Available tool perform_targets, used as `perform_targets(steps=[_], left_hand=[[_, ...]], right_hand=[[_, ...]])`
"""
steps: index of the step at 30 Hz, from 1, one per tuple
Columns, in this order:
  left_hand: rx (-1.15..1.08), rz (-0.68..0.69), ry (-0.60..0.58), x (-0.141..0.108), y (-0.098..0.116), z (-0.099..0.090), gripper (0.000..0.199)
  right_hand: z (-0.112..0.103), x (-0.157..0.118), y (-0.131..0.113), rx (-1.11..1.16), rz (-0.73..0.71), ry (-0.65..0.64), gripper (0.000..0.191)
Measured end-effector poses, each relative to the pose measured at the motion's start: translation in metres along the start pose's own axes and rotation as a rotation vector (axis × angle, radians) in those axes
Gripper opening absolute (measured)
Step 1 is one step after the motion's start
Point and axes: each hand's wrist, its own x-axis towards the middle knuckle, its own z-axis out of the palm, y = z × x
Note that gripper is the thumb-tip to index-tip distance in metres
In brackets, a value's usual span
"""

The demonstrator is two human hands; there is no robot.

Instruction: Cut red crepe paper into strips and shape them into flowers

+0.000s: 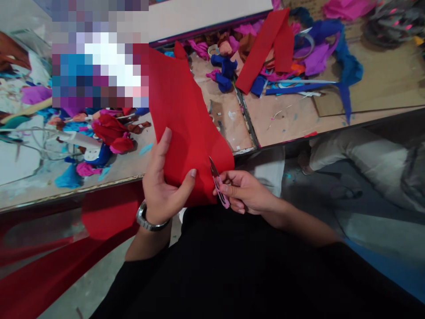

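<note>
Scissors [214,169] are sitting in the right hand [244,190] beyond the counter's [288,126] near edge; left hand [158,184] is resting wide on red sheet [182,106].

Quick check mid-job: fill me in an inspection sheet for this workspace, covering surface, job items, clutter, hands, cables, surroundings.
Surface: table has blue flecks, a dark seam and a worn front edge.
Job items: red sheet overhangs the front edge; pink-handled scissors point away from the wearer, over the sheet.
Clutter: crumpled coloured scraps on both sides; red strips beyond the sheet.
Hands: left hand rests against the sheet, thumb and forefinger spread; right hand holds the scissors.
Cables: pale cords loop loosely near a blue-and-white socket block among scraps.
Surroundings: another person's trousered leg at right; upper-left patch is pixelated.
</note>
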Motion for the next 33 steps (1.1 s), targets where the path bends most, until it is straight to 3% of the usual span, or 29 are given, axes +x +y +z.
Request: perform_targets(steps=[33], left_hand=[[0.046, -0.014, 0.01, -0.008, 0.0045, 0.0, 0.089]], right_hand=[[0.0044, 0.0032, 0.0025, 0.098, 0.08, -0.073, 0.046]])
